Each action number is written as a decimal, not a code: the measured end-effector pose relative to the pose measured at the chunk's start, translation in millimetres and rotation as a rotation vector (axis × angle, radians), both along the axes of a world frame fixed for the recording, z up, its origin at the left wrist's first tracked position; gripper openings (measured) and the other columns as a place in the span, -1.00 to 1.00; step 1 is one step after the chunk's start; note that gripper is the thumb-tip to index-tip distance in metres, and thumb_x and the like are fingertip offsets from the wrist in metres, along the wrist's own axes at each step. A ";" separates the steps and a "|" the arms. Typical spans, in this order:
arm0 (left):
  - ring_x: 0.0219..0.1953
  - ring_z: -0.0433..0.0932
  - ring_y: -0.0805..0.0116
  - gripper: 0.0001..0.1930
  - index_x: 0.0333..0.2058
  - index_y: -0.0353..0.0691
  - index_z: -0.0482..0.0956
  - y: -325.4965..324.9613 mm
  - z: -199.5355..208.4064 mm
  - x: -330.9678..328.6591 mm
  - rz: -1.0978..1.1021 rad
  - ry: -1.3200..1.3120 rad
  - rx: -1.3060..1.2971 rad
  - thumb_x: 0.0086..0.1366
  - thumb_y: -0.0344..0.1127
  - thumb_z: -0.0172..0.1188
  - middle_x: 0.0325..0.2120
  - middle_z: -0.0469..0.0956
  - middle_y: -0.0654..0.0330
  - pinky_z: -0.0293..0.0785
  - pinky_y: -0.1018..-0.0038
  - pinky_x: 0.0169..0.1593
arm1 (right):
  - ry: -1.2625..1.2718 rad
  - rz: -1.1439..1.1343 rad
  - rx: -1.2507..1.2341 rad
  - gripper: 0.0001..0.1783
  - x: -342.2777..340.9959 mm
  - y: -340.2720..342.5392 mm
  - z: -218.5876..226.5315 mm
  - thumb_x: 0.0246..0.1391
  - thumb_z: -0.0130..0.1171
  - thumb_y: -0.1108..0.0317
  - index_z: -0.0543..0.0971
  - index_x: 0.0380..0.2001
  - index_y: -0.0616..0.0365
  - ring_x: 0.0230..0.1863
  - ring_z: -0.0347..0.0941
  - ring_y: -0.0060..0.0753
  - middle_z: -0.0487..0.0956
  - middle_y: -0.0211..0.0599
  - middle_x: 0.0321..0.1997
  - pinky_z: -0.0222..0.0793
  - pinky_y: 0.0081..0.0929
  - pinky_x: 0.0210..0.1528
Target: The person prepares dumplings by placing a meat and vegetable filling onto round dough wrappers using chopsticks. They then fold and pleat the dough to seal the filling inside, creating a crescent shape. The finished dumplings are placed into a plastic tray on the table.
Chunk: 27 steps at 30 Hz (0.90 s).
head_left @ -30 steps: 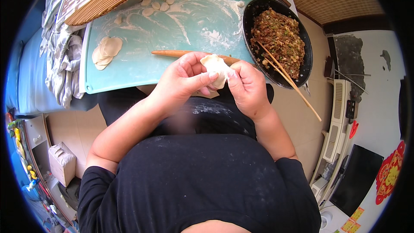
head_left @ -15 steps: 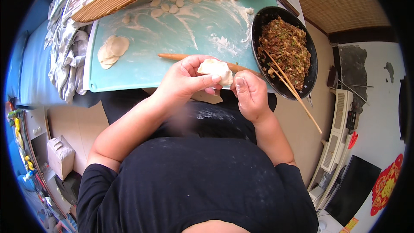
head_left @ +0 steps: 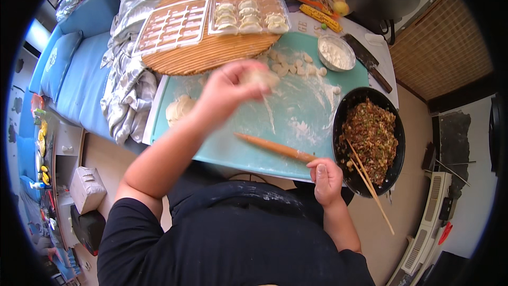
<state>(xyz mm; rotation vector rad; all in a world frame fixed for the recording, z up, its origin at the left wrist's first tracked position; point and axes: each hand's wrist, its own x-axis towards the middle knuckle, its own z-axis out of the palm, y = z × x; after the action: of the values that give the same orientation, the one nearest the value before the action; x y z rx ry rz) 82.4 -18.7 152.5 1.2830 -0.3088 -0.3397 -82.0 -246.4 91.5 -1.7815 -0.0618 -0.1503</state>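
My left hand (head_left: 233,89) is raised over the green mat (head_left: 222,148), its fingers closed around a pale dumpling (head_left: 261,78); both are smeared by motion. Beyond it, a round slatted wooden board (head_left: 211,53) carries a clear plastic tray with several dumplings (head_left: 248,17) and a second tray with bare compartments (head_left: 174,24). My right hand (head_left: 327,181) is at the mat's near edge, fingers curled with nothing visible in them. Right beside it lies the end of a wooden rolling pin (head_left: 275,148). Round dough wrappers (head_left: 180,108) are stacked at the left, partly behind my forearm.
A black pan of minced filling (head_left: 370,137) stands at the right, chopsticks (head_left: 368,177) jutting over its near rim. Farther back are a bowl of flour (head_left: 336,53), a cleaver (head_left: 365,58) and small dough pieces (head_left: 296,66). Bunched silvery cloth (head_left: 127,90) hangs at the left.
My left hand has carried the dumpling forward, up toward the trays. My right hand has come away from the dumpling, down beside the rolling pin. The view has tilted up, showing the trays.
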 end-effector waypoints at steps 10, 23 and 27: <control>-0.32 0.49 0.36 -0.63 -0.15 -0.29 0.47 -25.9 9.3 223.8 0.279 -0.478 0.742 0.02 -0.36 0.23 -0.31 0.53 0.14 0.40 0.52 -0.22 | 0.171 -0.011 -0.021 -0.79 1.3 -13.9 -18.4 0.07 -0.01 0.33 0.48 -0.52 0.23 -0.57 0.35 -0.45 0.45 -0.27 -0.60 0.27 -0.55 -0.46; -0.27 0.53 0.31 -0.70 -0.23 -0.21 0.54 -57.9 -17.7 305.5 0.138 -0.699 1.227 -0.03 -0.39 0.24 -0.33 0.57 0.14 0.43 0.47 -0.19 | 0.216 0.031 -0.077 -0.83 6.6 -23.4 -4.3 0.04 0.01 0.37 0.48 -0.54 0.23 -0.53 0.42 -0.29 0.50 -0.20 -0.55 0.31 -0.49 -0.44; -0.31 0.53 0.42 -0.75 -0.26 -0.24 0.55 -46.1 -2.9 263.1 0.309 -0.753 0.981 0.04 -0.33 0.24 -0.37 0.58 0.19 0.44 0.54 -0.21 | 0.177 0.038 -0.068 -0.84 9.6 -21.3 -4.9 0.02 0.02 0.39 0.47 -0.55 0.23 -0.55 0.40 -0.29 0.47 -0.20 -0.58 0.29 -0.48 -0.46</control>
<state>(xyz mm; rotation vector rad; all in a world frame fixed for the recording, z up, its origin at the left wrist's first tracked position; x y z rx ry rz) 345.6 -64.8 149.6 2.3808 -0.6031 0.3382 -72.4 -267.7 86.6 -1.8530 0.0270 0.0378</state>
